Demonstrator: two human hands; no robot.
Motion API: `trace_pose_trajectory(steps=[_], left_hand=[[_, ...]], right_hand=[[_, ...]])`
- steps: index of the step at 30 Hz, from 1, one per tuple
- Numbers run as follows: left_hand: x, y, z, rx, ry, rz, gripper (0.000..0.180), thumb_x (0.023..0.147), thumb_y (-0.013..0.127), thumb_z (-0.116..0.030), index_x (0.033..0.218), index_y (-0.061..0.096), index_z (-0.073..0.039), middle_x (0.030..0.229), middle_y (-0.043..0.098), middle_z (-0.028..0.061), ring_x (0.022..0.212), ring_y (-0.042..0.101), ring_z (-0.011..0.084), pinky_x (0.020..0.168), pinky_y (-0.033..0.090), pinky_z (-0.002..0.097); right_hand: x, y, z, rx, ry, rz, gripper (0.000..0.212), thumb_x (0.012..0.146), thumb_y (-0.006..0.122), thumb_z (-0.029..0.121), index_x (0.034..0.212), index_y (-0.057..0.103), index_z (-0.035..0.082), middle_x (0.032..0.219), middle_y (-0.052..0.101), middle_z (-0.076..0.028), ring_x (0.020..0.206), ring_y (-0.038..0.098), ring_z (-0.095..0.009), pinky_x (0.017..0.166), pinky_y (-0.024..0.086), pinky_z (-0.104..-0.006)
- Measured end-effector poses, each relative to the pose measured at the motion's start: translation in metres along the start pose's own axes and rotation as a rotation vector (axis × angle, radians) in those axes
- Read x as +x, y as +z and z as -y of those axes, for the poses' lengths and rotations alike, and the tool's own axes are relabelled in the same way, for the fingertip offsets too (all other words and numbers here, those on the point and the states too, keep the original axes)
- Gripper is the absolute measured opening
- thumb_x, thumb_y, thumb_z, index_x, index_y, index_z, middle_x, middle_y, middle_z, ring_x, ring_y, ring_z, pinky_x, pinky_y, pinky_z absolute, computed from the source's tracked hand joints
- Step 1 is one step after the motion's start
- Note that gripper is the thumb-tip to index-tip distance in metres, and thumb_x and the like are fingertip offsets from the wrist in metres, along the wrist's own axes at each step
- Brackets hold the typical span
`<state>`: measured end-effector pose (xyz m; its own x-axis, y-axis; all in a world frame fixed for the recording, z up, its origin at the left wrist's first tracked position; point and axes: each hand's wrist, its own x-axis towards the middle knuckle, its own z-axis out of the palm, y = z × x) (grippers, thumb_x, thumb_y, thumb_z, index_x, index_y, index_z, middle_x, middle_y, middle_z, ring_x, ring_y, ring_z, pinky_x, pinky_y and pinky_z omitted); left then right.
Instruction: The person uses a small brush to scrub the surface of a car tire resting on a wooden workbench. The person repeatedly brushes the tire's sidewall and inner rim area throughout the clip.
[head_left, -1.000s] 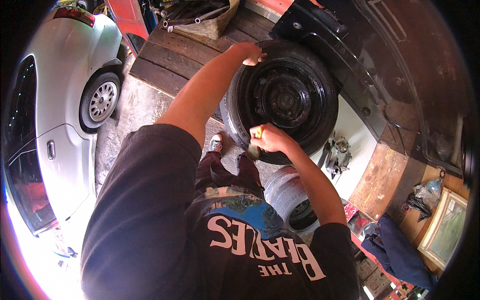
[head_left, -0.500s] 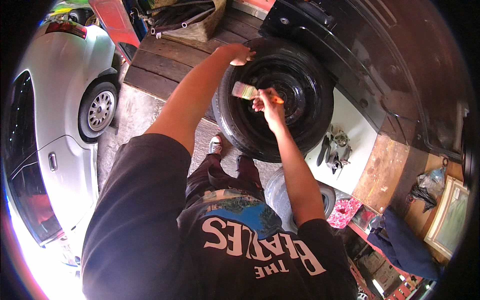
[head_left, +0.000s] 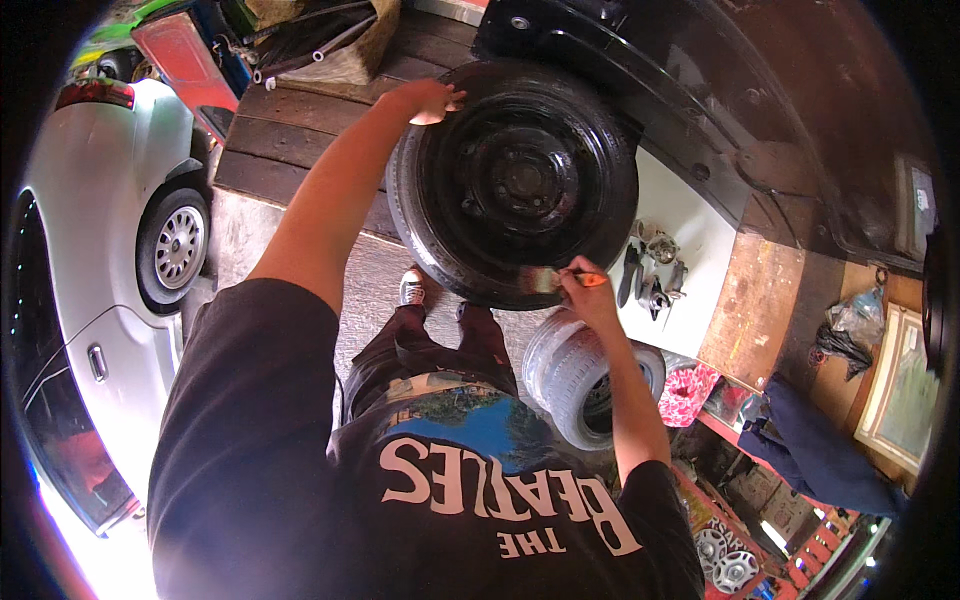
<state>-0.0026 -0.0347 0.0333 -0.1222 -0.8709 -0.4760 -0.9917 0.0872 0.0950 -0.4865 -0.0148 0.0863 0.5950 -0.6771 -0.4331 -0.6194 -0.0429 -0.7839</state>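
A black wheel with its tire (head_left: 412,190) stands in front of me, its dark rim (head_left: 520,178) glossy and wet-looking. My left hand (head_left: 430,102) grips the tire's upper left edge, fingers over the sidewall. In my right hand (head_left: 583,287) is a flat paintbrush (head_left: 541,280) with an orange handle. Its bristles lie against the tire's sidewall at the lower right. The fingers of that hand are closed around the brush near the handle.
Other tires (head_left: 590,390) sit below my right forearm. Metal parts (head_left: 657,270) lie on a white surface beside the wheel. Wooden planks (head_left: 290,130) and a sack of tubes (head_left: 350,50) are at the far left; a silver car (head_left: 110,220) stands left.
My right hand has carried the brush from over the rim down to the tire's lower right sidewall. The left hand keeps to the tire's upper left edge. The whole view has shifted slightly.
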Motion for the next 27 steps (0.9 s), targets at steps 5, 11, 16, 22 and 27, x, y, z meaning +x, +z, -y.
trace_pose_trajectory(steps=[5,11,16,22,27], left_hand=[[-0.010,-0.007,-0.009,-0.089,-0.071,0.033,0.067,0.091,0.047,-0.014,0.156,0.039,-0.028,0.169,0.017,-0.0030,0.148,0.037,0.0263,0.119,0.037,0.0450],[-0.008,-0.004,-0.006,-0.071,-0.026,0.000,0.071,0.088,0.047,-0.011,0.156,0.040,-0.031,0.169,0.018,-0.0024,0.147,0.039,0.0270,0.119,0.037,0.0458],[-0.007,-0.002,-0.004,-0.062,-0.046,0.000,0.069,0.088,0.046,-0.010,0.154,0.042,-0.030,0.169,0.018,-0.0029,0.146,0.040,0.0273,0.120,0.036,0.0446],[-0.008,0.001,-0.008,-0.068,-0.019,-0.060,0.069,0.087,0.045,-0.007,0.153,0.046,-0.029,0.168,0.022,-0.0019,0.147,0.039,0.0278,0.120,0.036,0.0447],[-0.004,0.009,-0.002,-0.016,0.000,-0.071,0.068,0.087,0.046,-0.007,0.151,0.048,-0.027,0.168,0.021,-0.0008,0.146,0.040,0.0280,0.119,0.037,0.0450]], right_hand=[[-0.013,-0.047,0.044,-0.872,-0.211,-0.279,0.017,0.090,0.065,0.021,0.097,0.057,0.007,0.076,0.066,-0.020,0.069,0.067,-0.043,0.064,0.054,-0.0510],[-0.011,0.056,0.039,-0.784,-0.393,-0.147,0.018,0.089,0.065,0.022,0.096,0.053,0.009,0.077,0.066,-0.018,0.069,0.066,-0.044,0.062,0.053,-0.0540],[-0.007,0.097,0.070,-0.173,-0.454,-0.087,0.016,0.096,0.063,0.018,0.091,0.054,0.006,0.070,0.064,-0.011,0.060,0.066,-0.028,0.054,0.052,-0.0419],[0.000,0.056,0.018,0.396,0.107,0.066,0.015,0.101,0.061,0.021,0.093,0.060,0.008,0.069,0.063,-0.001,0.059,0.059,-0.008,0.052,0.047,-0.0254],[0.009,-0.041,-0.017,0.036,-0.048,0.026,0.014,0.099,0.064,0.018,0.090,0.061,0.007,0.071,0.064,0.000,0.061,0.060,-0.007,0.053,0.048,-0.0248]])
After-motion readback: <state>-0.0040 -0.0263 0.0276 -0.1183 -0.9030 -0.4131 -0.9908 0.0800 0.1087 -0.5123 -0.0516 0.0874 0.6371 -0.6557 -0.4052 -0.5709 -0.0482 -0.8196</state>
